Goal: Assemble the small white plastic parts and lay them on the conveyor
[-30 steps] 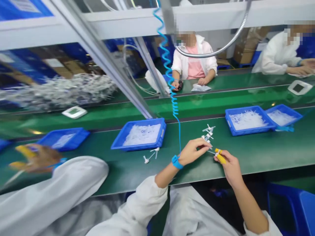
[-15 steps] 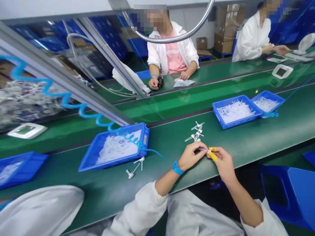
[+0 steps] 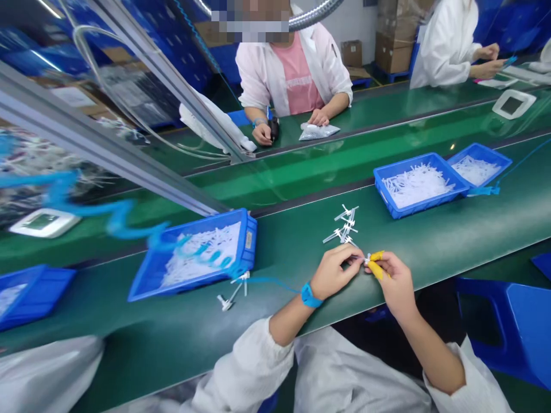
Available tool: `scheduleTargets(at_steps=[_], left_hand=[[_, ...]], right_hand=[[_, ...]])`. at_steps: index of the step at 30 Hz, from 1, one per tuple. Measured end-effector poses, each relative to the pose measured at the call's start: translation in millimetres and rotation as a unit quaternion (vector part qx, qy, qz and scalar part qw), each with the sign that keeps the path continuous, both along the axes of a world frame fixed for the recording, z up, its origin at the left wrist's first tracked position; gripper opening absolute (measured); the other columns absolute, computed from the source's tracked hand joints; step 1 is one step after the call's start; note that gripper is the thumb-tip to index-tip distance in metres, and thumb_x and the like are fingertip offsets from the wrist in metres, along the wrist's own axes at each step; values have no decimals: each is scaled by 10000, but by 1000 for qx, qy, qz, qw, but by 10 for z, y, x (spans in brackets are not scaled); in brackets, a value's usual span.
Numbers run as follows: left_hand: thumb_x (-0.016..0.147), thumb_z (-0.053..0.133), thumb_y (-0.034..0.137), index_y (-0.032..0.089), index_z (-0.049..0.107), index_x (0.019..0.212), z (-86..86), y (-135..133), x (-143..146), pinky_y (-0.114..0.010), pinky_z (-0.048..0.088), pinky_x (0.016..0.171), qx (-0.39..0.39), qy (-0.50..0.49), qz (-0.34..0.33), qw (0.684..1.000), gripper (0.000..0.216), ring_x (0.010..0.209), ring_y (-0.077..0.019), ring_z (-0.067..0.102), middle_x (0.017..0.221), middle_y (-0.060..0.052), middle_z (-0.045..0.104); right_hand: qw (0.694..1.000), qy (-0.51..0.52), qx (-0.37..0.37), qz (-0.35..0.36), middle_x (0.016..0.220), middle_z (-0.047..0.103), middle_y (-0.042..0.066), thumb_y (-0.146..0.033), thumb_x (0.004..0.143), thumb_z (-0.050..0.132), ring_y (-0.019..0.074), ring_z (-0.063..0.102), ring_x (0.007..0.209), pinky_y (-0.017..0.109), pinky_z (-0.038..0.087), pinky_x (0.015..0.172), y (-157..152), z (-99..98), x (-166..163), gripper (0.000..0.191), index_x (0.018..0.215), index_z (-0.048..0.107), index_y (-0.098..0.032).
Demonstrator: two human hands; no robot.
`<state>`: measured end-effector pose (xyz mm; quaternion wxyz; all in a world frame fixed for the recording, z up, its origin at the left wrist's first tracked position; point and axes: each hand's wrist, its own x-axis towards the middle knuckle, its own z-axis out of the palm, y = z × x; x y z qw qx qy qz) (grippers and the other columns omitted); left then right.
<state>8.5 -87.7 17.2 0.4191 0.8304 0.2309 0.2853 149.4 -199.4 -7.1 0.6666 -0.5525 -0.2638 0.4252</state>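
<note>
My left hand point(image 3: 338, 269), with a blue strap point(image 3: 310, 295) at its wrist, has thumb and forefinger pinched together at a small white plastic part point(image 3: 367, 259). Facing it, my right hand point(image 3: 394, 278) wears yellow finger covers and grips the other side of the same part. Fingers hide most of it. Just beyond my hands, several white plastic pieces with thin translucent tubes point(image 3: 344, 229) lie in a loose group on the green work surface point(image 3: 293, 246). A few similar pieces point(image 3: 228, 299) rest farther left.
Blue bins of white parts stand at the left point(image 3: 253, 241), the right point(image 3: 387, 206) and the far left point(image 3: 51, 292). A coiled blue cord point(image 3: 120, 221) runs toward my wrist strap. Co-workers in white sit across the line. A blue chair point(image 3: 516, 321) stands at the lower right.
The view has shifted a little. My hands stay together, and the right fingers have turned slightly at the small white part. The far-right co-worker's hands have risen.
</note>
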Motion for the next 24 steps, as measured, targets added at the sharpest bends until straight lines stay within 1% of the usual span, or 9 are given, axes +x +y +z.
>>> scheduleTargets(at_steps=[6,8,11,15,20,24], left_hand=[[1039,611,231,186,749,1002,-26,44,-37,-263,528,806,6,-3,-26,1000,150,882,-170,707,975,-64,762],[1039,609,230,187,754,1011,-39,51,-42,-251,523,770,10,1,-27,1000,153,860,-165,705,965,-62,762],[1016,603,184,186,754,1008,-50,50,-40,-231,500,707,25,8,-26,999,152,796,-149,684,918,-47,751],[998,624,155,189,767,1019,-55,53,-40,-222,496,717,47,9,-34,998,149,788,-141,679,904,-34,744],[1040,652,256,194,781,1022,-63,76,-62,-237,520,797,53,8,-48,997,144,844,-156,708,942,-43,764],[1071,617,314,199,782,1040,-95,78,-83,-238,535,841,43,5,-57,997,204,882,-163,731,967,-45,779]], right_hand=[[1000,6,-6,-3,904,774,48,-422,809,877,209,742,818,348,620,804,0,-23,13,249,916,772,-224],[1000,7,-6,-2,894,777,46,-410,808,873,208,742,819,350,620,814,1,-25,9,235,913,770,-225],[1000,1,-4,-1,889,779,45,-393,804,866,211,744,822,353,619,825,-3,-27,0,222,910,767,-226],[1000,-14,-8,-3,886,775,47,-385,808,854,217,744,825,362,620,829,-11,-20,-4,216,913,760,-221],[1000,-23,-14,-2,878,775,44,-373,817,839,214,741,813,361,614,824,-11,-20,10,202,923,758,-221],[999,-33,-17,12,886,779,39,-338,826,829,210,743,817,348,603,818,-21,-19,32,160,918,768,-223]])
